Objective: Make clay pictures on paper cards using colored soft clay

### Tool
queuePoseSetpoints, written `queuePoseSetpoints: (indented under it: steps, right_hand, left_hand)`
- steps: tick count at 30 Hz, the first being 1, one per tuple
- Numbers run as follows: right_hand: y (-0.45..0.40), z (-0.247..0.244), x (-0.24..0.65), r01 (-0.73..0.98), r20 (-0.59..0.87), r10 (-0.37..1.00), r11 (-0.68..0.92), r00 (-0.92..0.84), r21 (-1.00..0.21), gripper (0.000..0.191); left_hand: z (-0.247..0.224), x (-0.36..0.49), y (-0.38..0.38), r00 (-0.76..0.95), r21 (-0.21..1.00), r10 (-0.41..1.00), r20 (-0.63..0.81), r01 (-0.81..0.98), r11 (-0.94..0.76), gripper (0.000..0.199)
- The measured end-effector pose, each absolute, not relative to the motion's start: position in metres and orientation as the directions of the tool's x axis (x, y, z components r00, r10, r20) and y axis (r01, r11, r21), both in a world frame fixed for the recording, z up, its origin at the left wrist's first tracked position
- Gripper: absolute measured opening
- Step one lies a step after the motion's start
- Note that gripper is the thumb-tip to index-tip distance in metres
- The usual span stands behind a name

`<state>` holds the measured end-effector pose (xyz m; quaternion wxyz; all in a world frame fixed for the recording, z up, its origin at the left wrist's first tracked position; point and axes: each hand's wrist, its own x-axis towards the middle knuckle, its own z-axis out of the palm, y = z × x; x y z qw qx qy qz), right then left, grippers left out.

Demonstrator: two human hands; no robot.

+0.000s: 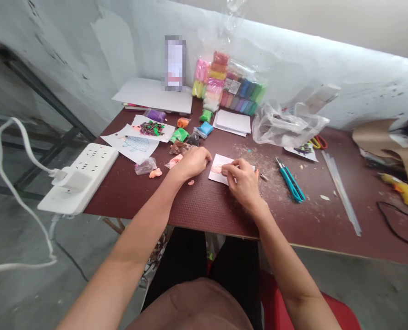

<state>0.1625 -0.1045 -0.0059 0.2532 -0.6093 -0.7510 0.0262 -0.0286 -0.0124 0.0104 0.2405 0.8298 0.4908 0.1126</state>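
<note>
A small white card (pixel 213 176) lies on the table in front of me, with a flattened patch of peach modelling clay (pixel 217 168) on it. My right hand (pixel 242 181) rests over the card's right side, its fingers bunched together at the edge of that clay. Just left of the card hovers or rests my left hand (pixel 197 161), fingers curled closed; what they hold, if anything, is hidden. Beside the left wrist is an opened packet of peach clay (pixel 175 160). A loose peach lump (pixel 155 173) and a tiny peach scrap (pixel 190 182) lie nearby.
Clay packets (pixel 179 135), drawings (pixel 135 145) and a white power strip (pixel 87 176) occupy the left. Bagged clay (pixel 240 89), a phone (pixel 175 64) and stacked cards (pixel 232 122) stand behind. Rightward lie a teal cutter (pixel 289 181), glue sticks (pixel 341 192) and a yellow glue gun (pixel 401 188).
</note>
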Motion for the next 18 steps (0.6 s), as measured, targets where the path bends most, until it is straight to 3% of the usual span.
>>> queuePoseSetpoints:
  steps: [4,9,18]
  right_hand:
    - [-0.107,-0.011,0.161,0.852,0.354,0.905,0.367,-0.235,-0.374,0.035]
    - [-0.107,-0.015,0.161,0.837,0.412,0.886,0.384,-0.214,-0.389,0.033]
    - [-0.107,-0.008,0.164,0.884,0.357,0.934,0.184,-0.021,-0.43,0.031]
  left_hand:
    - [0.013,-0.03,-0.011,0.464,0.546,0.886,-0.021,0.747,-0.379,0.037]
    - [0.021,-0.029,-0.013,0.442,0.598,0.896,0.045,0.706,-0.378,0.035]
    - [0.022,-0.032,-0.012,0.446,0.887,0.895,0.011,0.409,-0.214,0.026]
